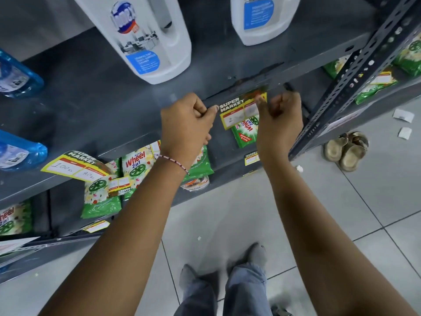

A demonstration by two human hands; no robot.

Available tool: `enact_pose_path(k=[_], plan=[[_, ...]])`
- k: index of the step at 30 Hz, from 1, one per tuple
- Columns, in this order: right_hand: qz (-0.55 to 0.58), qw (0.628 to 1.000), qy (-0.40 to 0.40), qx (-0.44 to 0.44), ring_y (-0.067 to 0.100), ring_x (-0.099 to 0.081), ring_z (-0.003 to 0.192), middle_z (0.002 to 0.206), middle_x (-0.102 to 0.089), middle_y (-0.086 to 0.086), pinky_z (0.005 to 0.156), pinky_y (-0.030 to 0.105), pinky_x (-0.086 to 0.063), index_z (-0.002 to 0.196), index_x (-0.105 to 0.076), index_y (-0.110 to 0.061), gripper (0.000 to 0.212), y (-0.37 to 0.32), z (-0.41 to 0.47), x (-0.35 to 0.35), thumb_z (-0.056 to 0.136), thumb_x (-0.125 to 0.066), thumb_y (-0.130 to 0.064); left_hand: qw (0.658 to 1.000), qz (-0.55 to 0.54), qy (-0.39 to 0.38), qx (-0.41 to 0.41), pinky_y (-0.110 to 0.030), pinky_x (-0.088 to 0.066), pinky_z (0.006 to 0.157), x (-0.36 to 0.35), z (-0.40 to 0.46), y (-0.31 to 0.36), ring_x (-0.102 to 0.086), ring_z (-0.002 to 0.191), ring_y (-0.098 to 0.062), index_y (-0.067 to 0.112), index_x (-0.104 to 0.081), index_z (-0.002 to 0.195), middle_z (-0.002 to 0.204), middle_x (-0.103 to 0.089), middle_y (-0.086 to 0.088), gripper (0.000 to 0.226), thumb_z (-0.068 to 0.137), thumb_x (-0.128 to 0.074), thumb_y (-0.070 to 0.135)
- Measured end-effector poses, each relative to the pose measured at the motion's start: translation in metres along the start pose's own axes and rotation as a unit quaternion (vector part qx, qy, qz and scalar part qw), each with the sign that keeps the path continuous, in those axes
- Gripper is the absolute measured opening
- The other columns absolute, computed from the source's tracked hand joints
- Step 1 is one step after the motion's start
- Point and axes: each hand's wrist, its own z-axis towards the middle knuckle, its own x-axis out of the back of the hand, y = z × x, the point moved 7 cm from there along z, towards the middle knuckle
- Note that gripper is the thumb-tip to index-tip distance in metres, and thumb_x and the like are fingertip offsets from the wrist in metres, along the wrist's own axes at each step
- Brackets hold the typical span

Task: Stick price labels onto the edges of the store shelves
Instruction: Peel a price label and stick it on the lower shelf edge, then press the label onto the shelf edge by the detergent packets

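A yellow "SUPER MARKET" price label (239,110) lies against the front edge of the grey metal shelf (114,115). My left hand (186,126) is curled, its thumb tip pressing at the label's left end. My right hand (279,119) is curled too, its thumb pressing on the label's right end. Another label (75,166) with handwritten prices is stuck on the same shelf edge to the left. Smaller yellow labels (250,158) sit on the lower shelf edges.
White jugs (148,37) and blue bottles (18,76) stand on the shelf top. Green Wheel packets (134,165) fill the shelf below. A perforated upright post (355,74) runs at right. Sandals (346,149) and paper scraps (403,115) lie on the tiled floor.
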Motion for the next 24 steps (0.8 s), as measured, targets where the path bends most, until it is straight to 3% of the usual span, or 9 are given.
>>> enact_pose_path(k=[3,6,9,11,13,15,18,22,24], plan=[[0.016,0.997,-0.063,-0.049,-0.004,-0.054,0.062,0.072,-0.057,-0.014,0.064,0.017,-0.044,0.085,-0.053,-0.02,0.02,0.015,-0.043,-0.027,0.086,-0.073,-0.023,0.998,0.059,-0.002,-0.028,-0.016,-0.053,0.058,0.045,-0.002,-0.01,-0.06,0.051,0.002,0.012,-0.067,0.077,0.059,-0.064,0.009,0.019,0.08,-0.078,0.027],[0.003,0.975,-0.217,-0.053,0.008,-0.065,0.072,0.077,-0.069,-0.007,0.07,0.026,-0.053,0.084,-0.062,-0.021,0.014,0.012,-0.101,-0.078,0.083,-0.076,-0.019,0.991,0.128,-0.031,-0.022,-0.001,-0.042,0.062,0.107,-0.007,-0.035,-0.059,0.065,0.003,0.017,-0.074,0.092,0.078,-0.068,0.007,0.017,0.078,-0.081,0.023],[0.031,0.925,-0.377,-0.024,0.011,-0.07,0.089,0.094,-0.076,0.001,0.081,0.026,-0.055,0.094,-0.071,-0.013,0.016,-0.015,-0.167,-0.132,0.082,-0.077,-0.023,0.973,0.228,-0.044,-0.014,-0.014,-0.046,0.082,0.172,-0.013,-0.071,-0.063,0.1,-0.019,0.016,-0.072,0.108,0.11,-0.068,-0.006,0.035,0.075,-0.083,0.021],[0.037,0.901,-0.432,-0.011,0.014,-0.069,0.099,0.105,-0.075,0.004,0.088,0.029,-0.056,0.104,-0.07,-0.009,0.031,-0.03,-0.204,-0.161,0.08,-0.079,-0.028,0.972,0.233,-0.04,0.015,-0.03,-0.048,0.088,0.201,-0.019,-0.095,-0.066,0.099,-0.027,0.013,-0.074,0.107,0.107,-0.071,-0.011,0.033,0.076,-0.081,0.017],[0.037,0.902,-0.429,-0.007,0.015,-0.07,0.097,0.103,-0.076,0.005,0.088,0.035,-0.058,0.102,-0.071,-0.008,0.032,-0.04,-0.225,-0.179,0.079,-0.08,-0.028,0.981,0.187,-0.04,0.027,-0.029,-0.051,0.079,0.211,-0.028,-0.108,-0.067,0.083,-0.021,0.009,-0.077,0.096,0.091,-0.073,-0.01,0.018,0.078,-0.078,0.013],[0.046,0.914,-0.403,-0.003,0.015,-0.072,0.082,0.087,-0.077,0.006,0.076,0.038,-0.06,0.093,-0.073,-0.005,0.024,-0.044,-0.237,-0.187,0.081,-0.078,-0.024,0.987,0.16,-0.023,0.009,-0.018,-0.047,0.07,0.214,-0.036,-0.114,-0.063,0.073,-0.014,0.009,-0.078,0.086,0.082,-0.074,-0.007,0.009,0.077,-0.078,0.012],[0.067,0.924,-0.376,0.016,0.002,-0.057,0.054,0.06,-0.065,-0.009,0.056,0.023,-0.046,0.084,-0.074,-0.005,0.013,-0.052,-0.249,-0.188,0.082,-0.077,-0.017,0.993,0.111,0.027,0.028,-0.008,-0.042,0.064,0.232,-0.049,-0.131,-0.061,0.066,-0.008,0.012,-0.078,0.084,0.076,-0.072,0.0,0.007,0.078,-0.078,0.014],[0.072,0.914,-0.392,0.078,0.009,-0.071,0.078,0.086,-0.076,-0.004,0.073,0.027,-0.058,0.097,-0.076,-0.014,0.016,-0.082,-0.28,-0.196,0.081,-0.077,-0.011,0.99,0.029,0.089,0.101,-0.025,-0.054,0.068,0.272,-0.08,-0.182,-0.064,0.065,-0.006,0.015,-0.078,0.086,0.073,-0.075,0.0,0.013,0.077,-0.082,0.022],[0.03,0.904,-0.405,0.133,0.007,-0.07,0.085,0.092,-0.077,-0.006,0.077,0.023,-0.056,0.099,-0.075,-0.018,0.017,-0.096,-0.3,-0.209,0.083,-0.076,-0.014,0.987,0.012,0.102,0.123,-0.019,-0.053,0.063,0.291,-0.098,-0.207,-0.06,0.058,0.006,0.017,-0.077,0.085,0.069,-0.072,0.008,0.011,0.077,-0.082,0.021]])
